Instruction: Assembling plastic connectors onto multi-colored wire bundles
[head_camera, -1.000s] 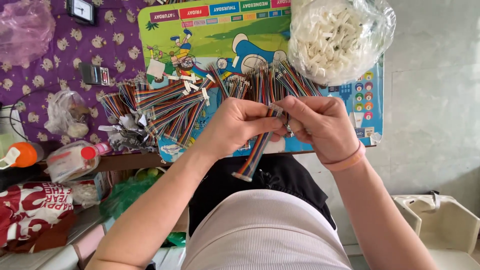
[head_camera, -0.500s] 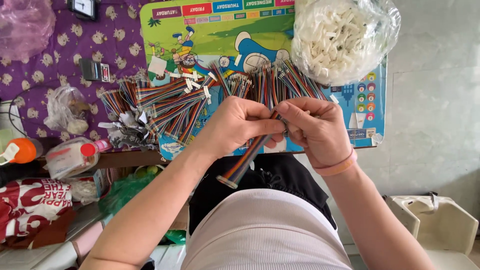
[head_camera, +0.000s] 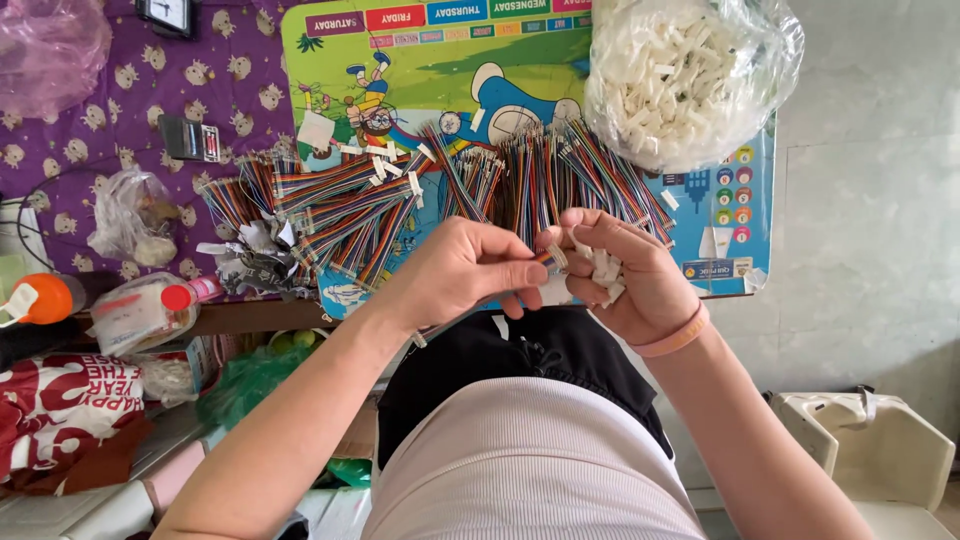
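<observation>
Rainbow wire bundle (head_camera: 548, 260) between both hands

Low table (head_camera: 240, 318): dark wooden front edge, top covered at its left end by a purple patterned cloth (head_camera: 110, 110), at its right end by a colourful cartoon board (head_camera: 420, 80). Wall (head_camera: 870, 200): pale grey, plain, faint seam lines, beyond the table's right edge. White plastic seat (head_camera: 880, 455): beneath it, low at right. Light: soft, even daylight.
</observation>
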